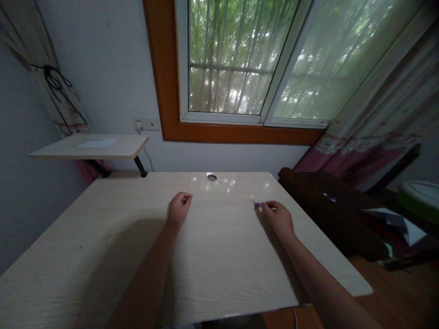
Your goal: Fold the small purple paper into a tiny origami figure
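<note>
Over the right part of the light wood desk [219, 256], my right hand [278, 218] pinches a small purple object with thin, wire-like ends [257, 204]. It points left from my fingertips, and its exact kind is too small to tell. My left hand [179, 209] is over the middle of the desk, left of the other hand. Its fingers are curled closed with the thumb against them; whatever they may hold cannot be made out. A wide gap separates the two hands.
A raised shelf [126, 147] with a paper on it stands at the back left on black supports. A round cable hole [211, 178] pierces the desk near its back edge. Beyond the right edge is a dark brown piece of furniture [318, 205]. A window [240, 59] faces me.
</note>
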The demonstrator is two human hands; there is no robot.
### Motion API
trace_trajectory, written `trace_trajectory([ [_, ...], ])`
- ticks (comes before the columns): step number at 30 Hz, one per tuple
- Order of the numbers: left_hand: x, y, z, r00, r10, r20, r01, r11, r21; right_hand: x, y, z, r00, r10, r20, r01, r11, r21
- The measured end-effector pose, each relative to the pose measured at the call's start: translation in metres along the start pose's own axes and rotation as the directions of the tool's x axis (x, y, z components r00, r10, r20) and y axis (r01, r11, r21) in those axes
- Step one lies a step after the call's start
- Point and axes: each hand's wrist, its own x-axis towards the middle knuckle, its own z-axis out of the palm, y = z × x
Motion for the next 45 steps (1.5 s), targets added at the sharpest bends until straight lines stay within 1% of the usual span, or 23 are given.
trace_trajectory([
  [2,0.0,0.003,0.0,1.0,0.022,0.01,-0.022,0.999,0.026,-0.006,-0.001,-0.005,1.0,-0.006,-0.008,0.007,1.0,0.012],
  [3,-0.001,0.004,0.0,0.999,0.031,0.021,-0.032,0.999,0.041,-0.01,-0.003,-0.008,0.999,-0.032,-0.005,0.032,0.999,0.02],
  [5,-0.002,0.008,0.001,0.994,0.078,0.072,-0.085,0.99,0.108,-0.016,-0.008,-0.014,0.991,-0.129,0.021,0.129,0.991,0.025],
  [7,-0.005,0.012,-0.002,0.968,0.168,0.184,-0.207,0.953,0.22,-0.023,-0.015,-0.019,0.959,-0.27,0.092,0.271,0.963,0.005],
  [9,-0.01,0.018,-0.009,0.903,0.258,0.344,-0.368,0.878,0.306,-0.031,-0.027,-0.022,0.895,-0.416,0.161,0.42,0.908,0.014],
  [11,-0.018,0.025,-0.021,0.826,0.301,0.477,-0.489,0.803,0.34,-0.04,-0.042,-0.024,0.812,-0.535,0.233,0.535,0.842,0.067],
  [13,-0.028,0.034,-0.037,0.745,0.32,0.585,-0.583,0.739,0.337,-0.05,-0.06,-0.024,0.71,-0.629,0.318,0.622,0.771,0.137],
  [14,-0.033,0.038,-0.045,0.713,0.316,0.625,-0.614,0.712,0.34,-0.054,-0.069,-0.024,0.671,-0.658,0.343,0.647,0.745,0.163],
  [15,-0.038,0.043,-0.052,0.692,0.302,0.656,-0.634,0.689,0.352,-0.058,-0.078,-0.022,0.631,-0.689,0.356,0.673,0.715,0.191],
  [16,-0.043,0.046,-0.059,0.681,0.278,0.678,-0.639,0.677,0.364,-0.062,-0.087,-0.02,0.59,-0.714,0.376,0.694,0.687,0.217],
  [19,-0.053,0.053,-0.071,0.67,0.218,0.709,-0.633,0.667,0.393,-0.069,-0.107,-0.011,0.491,-0.776,0.396,0.748,0.609,0.265],
  [22,-0.062,0.052,-0.071,0.659,0.191,0.727,-0.632,0.664,0.398,-0.073,-0.12,0.002,0.424,-0.801,0.423,0.777,0.562,0.285],
  [24,-0.066,0.049,-0.067,0.653,0.193,0.732,-0.635,0.666,0.392,-0.075,-0.125,0.011,0.398,-0.808,0.434,0.787,0.544,0.291],
  [28,-0.071,0.044,-0.057,0.649,0.198,0.734,-0.641,0.663,0.388,-0.078,-0.124,0.024,0.371,-0.808,0.458,0.8,0.529,0.284],
  [31,-0.07,0.043,-0.051,0.639,0.175,0.749,-0.645,0.654,0.397,-0.077,-0.118,0.03,0.373,-0.794,0.48,0.802,0.536,0.264],
  [36,-0.066,0.044,-0.043,0.605,0.122,0.787,-0.657,0.635,0.406,-0.074,-0.106,0.035,0.378,-0.787,0.487,0.794,0.547,0.266],
  [39,-0.066,0.045,-0.041,0.598,0.116,0.793,-0.666,0.622,0.412,-0.073,-0.104,0.037,0.381,-0.782,0.492,0.793,0.551,0.261],
  [45,-0.068,0.044,-0.039,0.592,0.096,0.8,-0.684,0.584,0.436,-0.074,-0.104,0.038,0.369,-0.765,0.527,0.808,0.545,0.225],
])
